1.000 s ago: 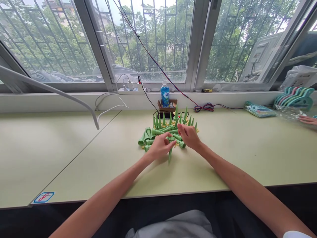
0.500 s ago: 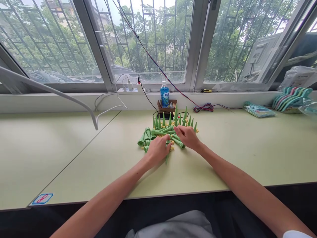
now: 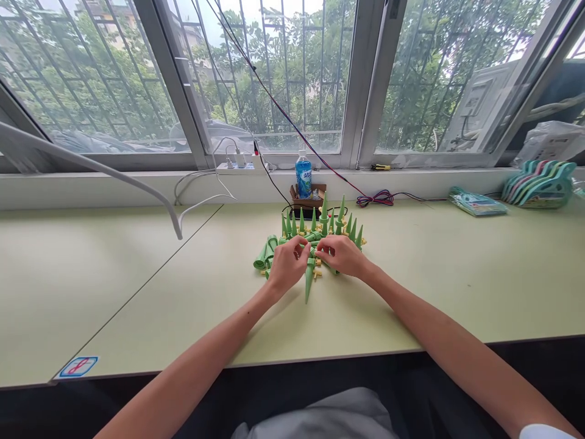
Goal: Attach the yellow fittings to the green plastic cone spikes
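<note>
My left hand (image 3: 289, 263) and my right hand (image 3: 343, 254) face each other over a pile of green plastic plant watering spikes. Both have thumb and fingers pinched together, the tips nearly meeting; whatever is between them is too small or hidden to make out. Just below the left fingertips a green spike (image 3: 309, 281) lies on the table, point toward me, beside a small yellow valve (image 3: 317, 275). Several hollow green tubes (image 3: 262, 255) lie to the left of my left hand. Behind the hands stands a row of upright green spikes (image 3: 302, 221) with yellow valves.
A blue bottle (image 3: 303, 175) stands in a small cardboard box (image 3: 296, 199) against the sill. Coiled cable (image 3: 375, 198), a flat packet (image 3: 478, 202) and teal hangers (image 3: 539, 184) lie to the right. A white cable (image 3: 150, 189) hangs at the left.
The green spike that my left hand held now lies on the table. My left hand has moved up and in toward the right hand, which has lowered slightly. The other person's hand at far right is gone.
</note>
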The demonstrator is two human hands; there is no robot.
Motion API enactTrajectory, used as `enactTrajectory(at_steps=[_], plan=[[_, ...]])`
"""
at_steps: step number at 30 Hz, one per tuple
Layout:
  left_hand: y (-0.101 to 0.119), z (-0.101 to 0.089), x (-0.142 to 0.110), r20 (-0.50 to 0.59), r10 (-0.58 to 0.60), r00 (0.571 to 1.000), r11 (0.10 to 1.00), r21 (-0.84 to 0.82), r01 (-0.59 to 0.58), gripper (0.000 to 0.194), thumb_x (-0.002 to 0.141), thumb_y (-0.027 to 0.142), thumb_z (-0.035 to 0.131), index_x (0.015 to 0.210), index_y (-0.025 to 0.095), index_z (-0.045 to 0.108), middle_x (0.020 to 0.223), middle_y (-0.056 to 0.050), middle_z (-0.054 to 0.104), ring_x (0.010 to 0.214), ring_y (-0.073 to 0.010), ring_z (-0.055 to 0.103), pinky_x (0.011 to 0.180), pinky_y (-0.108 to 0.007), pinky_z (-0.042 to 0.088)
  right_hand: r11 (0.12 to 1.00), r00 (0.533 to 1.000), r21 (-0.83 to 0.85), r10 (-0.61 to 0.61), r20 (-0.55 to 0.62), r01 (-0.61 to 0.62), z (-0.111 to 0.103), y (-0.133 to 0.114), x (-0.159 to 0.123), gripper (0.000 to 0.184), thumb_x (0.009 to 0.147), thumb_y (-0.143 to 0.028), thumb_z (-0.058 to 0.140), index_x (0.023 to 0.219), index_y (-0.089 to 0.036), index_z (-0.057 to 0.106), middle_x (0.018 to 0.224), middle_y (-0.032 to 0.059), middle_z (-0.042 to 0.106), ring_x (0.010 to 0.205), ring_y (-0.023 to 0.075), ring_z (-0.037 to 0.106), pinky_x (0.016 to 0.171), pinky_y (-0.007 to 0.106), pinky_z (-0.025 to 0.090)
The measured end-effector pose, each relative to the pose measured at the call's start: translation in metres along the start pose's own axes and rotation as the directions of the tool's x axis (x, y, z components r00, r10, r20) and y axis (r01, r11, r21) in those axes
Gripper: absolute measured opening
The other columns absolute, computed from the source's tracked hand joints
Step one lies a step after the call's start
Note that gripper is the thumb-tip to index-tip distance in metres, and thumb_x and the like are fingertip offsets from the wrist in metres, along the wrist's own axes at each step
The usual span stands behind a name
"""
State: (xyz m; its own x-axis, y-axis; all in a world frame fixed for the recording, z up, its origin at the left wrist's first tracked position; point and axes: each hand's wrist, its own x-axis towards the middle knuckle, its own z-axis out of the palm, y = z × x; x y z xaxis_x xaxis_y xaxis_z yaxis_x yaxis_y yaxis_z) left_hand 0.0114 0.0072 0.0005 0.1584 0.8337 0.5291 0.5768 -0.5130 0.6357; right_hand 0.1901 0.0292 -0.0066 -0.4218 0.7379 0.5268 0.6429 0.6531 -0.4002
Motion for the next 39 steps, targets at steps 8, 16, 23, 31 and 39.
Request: enactTrajectory(at_steps=[8, 16, 23, 31, 39], plan=[[-0.0038, 0.0015, 0.0002, -0.005, -0.006, 1.0, 1.0, 0.008, 0.006, 0.016, 0.087, 0.032, 0.05, 0.079, 0.019, 0.057, 0.067, 0.001, 0.062, 0.048, -0.0102, 0.049, 0.051, -0.023, 0.037, 0.998, 0.994, -0.058, 0.01, 0.108, -0.004, 0.0016, 0.0017, -0.0023, 0.003, 0.081, -0.021, 0.066, 0.082, -0.019, 0.069, 0.081, 0.0014, 0.059, 0.064, 0.0101, 0.049, 0.059, 0.023, 0.033], [0.0, 0.0011, -0.0008, -0.005, 0.01, 1.0, 0.999, 0.034, -0.01, 0.012, 0.085, 0.027, 0.052, 0.078, 0.019, 0.058, 0.069, 0.001, 0.063, 0.051, -0.0101, 0.051, 0.053, -0.023, 0.038, 0.993, 0.986, -0.115, 0.012, 0.165, 0.007, 0.0044, 0.0025, -0.0031, 0.003, 0.08, -0.02, 0.067, 0.082, -0.021, 0.069, 0.084, 0.0017, 0.056, 0.072, 0.0122, 0.052, 0.061, 0.023, 0.032], [0.0, 0.001, -0.0014, 0.005, 0.016, 1.0, 0.999, 0.037, -0.016, 0.013, 0.085, 0.028, 0.051, 0.079, 0.019, 0.059, 0.071, 0.0, 0.064, 0.051, -0.01, 0.051, 0.053, -0.023, 0.038, 0.986, 0.985, -0.166, 0.01, 0.173, 0.019, 0.0051, 0.0025, -0.0033, 0.002, 0.079, -0.019, 0.068, 0.078, -0.021, 0.068, 0.082, 0.0017, 0.056, 0.069, 0.0123, 0.05, 0.058, 0.023, 0.03], [0.0003, -0.0001, -0.0014, 0.015, 0.015, 1.0, 0.999, 0.04, -0.015, 0.013, 0.084, 0.027, 0.051, 0.078, 0.019, 0.059, 0.071, 0.0, 0.063, 0.051, -0.0097, 0.05, 0.053, -0.023, 0.038, 0.985, 0.987, -0.169, -0.011, 0.161, 0.039, 0.0048, 0.0008, -0.0027, 0.01, 0.084, -0.018, 0.064, 0.073, -0.018, 0.066, 0.081, 0.0029, 0.056, 0.068, 0.0122, 0.052, 0.058, 0.024, 0.031], [-0.0004, -0.0003, -0.0001, 0.027, 0.01, 1.0, 1.0, 0.026, -0.011, 0.02, 0.087, 0.033, 0.049, 0.077, 0.018, 0.059, 0.074, -0.001, 0.064, 0.052, -0.0101, 0.049, 0.052, -0.023, 0.037, 0.992, 0.997, -0.127, -0.014, 0.081, 0.024, 0.0013, -0.0015, -0.0021, 0.011, 0.087, -0.022, 0.059, 0.079, -0.017, 0.064, 0.083, 0.0033, 0.055, 0.065, 0.0117, 0.05, 0.058, 0.024, 0.034]])
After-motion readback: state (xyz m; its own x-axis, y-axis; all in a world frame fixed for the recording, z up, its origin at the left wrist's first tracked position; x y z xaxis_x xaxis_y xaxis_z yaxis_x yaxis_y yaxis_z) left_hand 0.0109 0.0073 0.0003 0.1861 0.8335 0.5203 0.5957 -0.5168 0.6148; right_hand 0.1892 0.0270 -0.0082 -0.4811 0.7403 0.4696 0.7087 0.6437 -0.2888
